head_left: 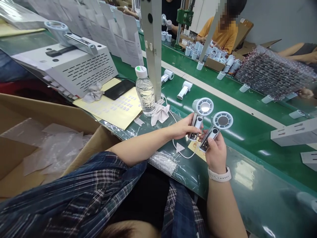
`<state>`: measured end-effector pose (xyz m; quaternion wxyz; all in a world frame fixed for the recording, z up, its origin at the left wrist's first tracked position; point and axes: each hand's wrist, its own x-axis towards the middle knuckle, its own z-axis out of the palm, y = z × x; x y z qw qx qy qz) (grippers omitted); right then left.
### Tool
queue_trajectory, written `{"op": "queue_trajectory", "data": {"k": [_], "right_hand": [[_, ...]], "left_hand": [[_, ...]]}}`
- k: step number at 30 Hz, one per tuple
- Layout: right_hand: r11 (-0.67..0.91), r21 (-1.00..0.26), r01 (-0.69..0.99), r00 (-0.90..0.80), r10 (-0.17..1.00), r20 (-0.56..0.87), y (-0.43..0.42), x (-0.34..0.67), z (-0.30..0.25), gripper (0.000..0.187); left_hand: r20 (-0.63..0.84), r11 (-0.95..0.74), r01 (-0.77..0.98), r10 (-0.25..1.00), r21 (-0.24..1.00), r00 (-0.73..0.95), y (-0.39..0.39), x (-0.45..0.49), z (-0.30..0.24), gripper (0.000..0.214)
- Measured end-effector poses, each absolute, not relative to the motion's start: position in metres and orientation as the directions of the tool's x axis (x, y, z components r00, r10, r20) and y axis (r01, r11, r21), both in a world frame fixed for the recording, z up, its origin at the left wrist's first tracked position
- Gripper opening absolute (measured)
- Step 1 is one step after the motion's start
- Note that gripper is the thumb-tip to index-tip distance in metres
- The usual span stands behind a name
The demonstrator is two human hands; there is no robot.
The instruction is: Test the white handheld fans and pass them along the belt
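Observation:
My left hand [184, 128] is closed round the handle of a light-blue handheld fan [203, 106], its round head up and tilted away from me. In my right hand [217, 150] is a second handheld fan [223, 120] of the same kind, with a dark disc in the middle of its head. Both handles show an open front with parts inside. The fans are side by side above the bench edge, close together. Below them lie a yellow paper [198, 148] with red writing and a white cable [183, 155].
A water bottle [146, 94], a crumpled cloth [160, 114] and a phone [120, 89] on yellow sheets stand or lie left. Another fan rests on a white metal box [84, 71]. Beyond, a green conveyor [213, 89] carries fan parts; co-workers sit across. A carton [86, 148] is at lower left.

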<state>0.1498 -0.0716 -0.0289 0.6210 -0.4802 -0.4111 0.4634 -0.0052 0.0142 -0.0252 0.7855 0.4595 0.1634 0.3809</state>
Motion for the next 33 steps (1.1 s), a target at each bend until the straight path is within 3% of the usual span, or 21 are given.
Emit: {"op": "queue_trajectory", "data": {"k": [6, 14, 21, 33], "right_hand": [[0.108, -0.955, -0.278, 0.239, 0.970, 0.040, -0.0711, 0.1515, -0.0302, 0.026], [0.115, -0.951, -0.288, 0.242, 0.969, 0.044, -0.0704, 0.1480, -0.0299, 0.026], [0.097, -0.954, -0.283, 0.269, 0.963, 0.018, -0.0698, 0.1460, -0.0320, 0.023], [0.122, -0.932, -0.341, 0.228, 0.973, 0.044, -0.0736, 0.1476, -0.0242, 0.023]], "left_hand": [[0.073, 0.309, -0.432, 0.737, 0.847, 0.672, 0.0150, -0.0044, -0.0270, 0.056], [0.109, 0.280, -0.443, 0.733, 0.852, 0.672, 0.0158, -0.0060, -0.0270, 0.052], [0.040, 0.277, -0.407, 0.784, 0.870, 0.620, 0.0152, -0.0016, -0.0263, 0.045], [0.151, 0.051, -0.310, 0.791, 0.949, 0.593, 0.0151, -0.0043, -0.0265, 0.046]]}}
